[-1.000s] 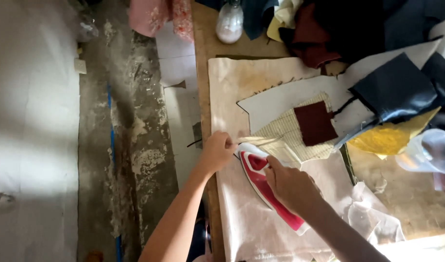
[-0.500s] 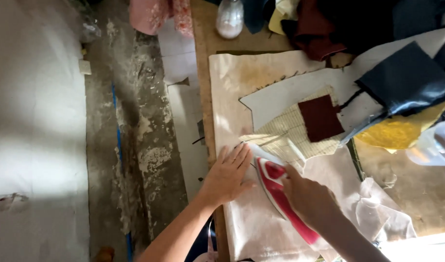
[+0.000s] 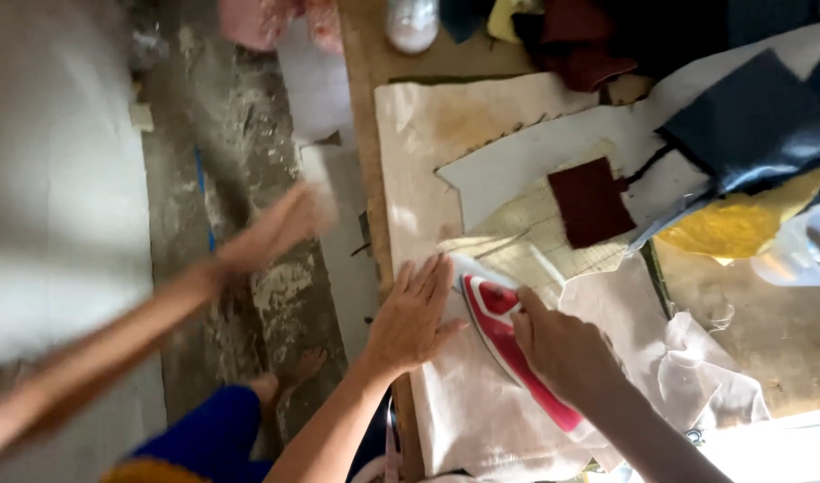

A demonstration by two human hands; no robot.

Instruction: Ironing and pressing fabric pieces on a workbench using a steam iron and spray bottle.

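Note:
My right hand (image 3: 562, 344) grips the handle of a red and white clothes iron (image 3: 499, 326) that rests on a pale cloth (image 3: 481, 411) spread over the table. Its tip points toward a cream checked fabric piece (image 3: 526, 241). My left hand (image 3: 414, 313) lies flat, fingers spread, on the pale cloth just left of the iron. A dark red fabric square (image 3: 591, 201) lies on the checked piece, beyond the iron's tip.
Another person's blurred arm (image 3: 186, 295) swings over the concrete floor at the left, above a blue-clad leg (image 3: 204, 434). Navy fabric (image 3: 750, 125), yellow fabric (image 3: 741, 224) and a clear plastic container (image 3: 799, 250) lie at the right. A white bottle (image 3: 412, 22) stands at the table's far edge.
The iron and my right hand have slid a little along the cloth. My left hand stays flat beside it. A blurred arm of another person has come into view at the left.

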